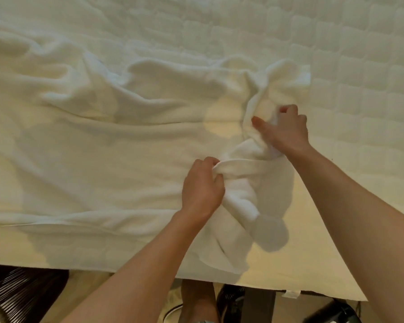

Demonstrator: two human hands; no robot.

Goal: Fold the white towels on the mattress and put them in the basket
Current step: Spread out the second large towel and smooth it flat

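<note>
A large white towel (98, 141) lies rumpled across the quilted mattress (350, 57), spreading from the left edge to the middle. Its right end is bunched into thick folds near the mattress's front edge. My left hand (202, 187) grips a rolled edge of that bunched part, fingers curled round the cloth. My right hand (283, 129) pinches a raised fold of the same towel a little farther back and to the right. The dark ribbed basket (21, 292) shows at the lower left, below the mattress edge.
The mattress's front edge (289, 285) runs across the bottom of the view with a small white tag hanging from it. Below it are the floor, my leg and dark objects (331, 311) at the lower right. Bare quilted mattress fills the back and right.
</note>
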